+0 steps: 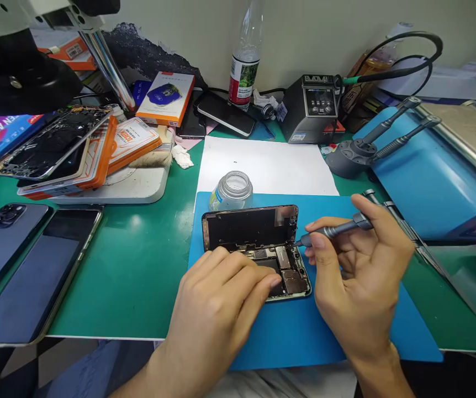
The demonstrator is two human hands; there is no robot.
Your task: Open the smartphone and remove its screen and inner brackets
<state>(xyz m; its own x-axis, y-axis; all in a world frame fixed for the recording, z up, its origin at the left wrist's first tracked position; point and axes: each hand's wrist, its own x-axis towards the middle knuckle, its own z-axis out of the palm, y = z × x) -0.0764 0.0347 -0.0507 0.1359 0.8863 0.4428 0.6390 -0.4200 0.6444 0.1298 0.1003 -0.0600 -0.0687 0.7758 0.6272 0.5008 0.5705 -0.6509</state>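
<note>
I'm on the slim grey metal screwdriver (337, 228), its tip down at the right end of the fold in the opened phone with dark, component-packed innards (294, 279), which lies on the bright blue mat (283, 342). Right hand (358, 265): thumb and fingers closed around the shaft, index arched over the butt. Left hand (217, 298): fingers curled low across the phone's near side, thumb almost meeting them; whether anything's pinched there, I can't tell.

Here's my worry: the tip's right beside the upright black screen panel (250, 228). One slip under too much push, and I'd expect a gouged board or nicked connector. And the panel: the clear round glass jar (232, 190) sits behind it, contact hidden from me. If the left wrist nudges the phone, that panel could tip and strain whatever joins the halves.
</note>
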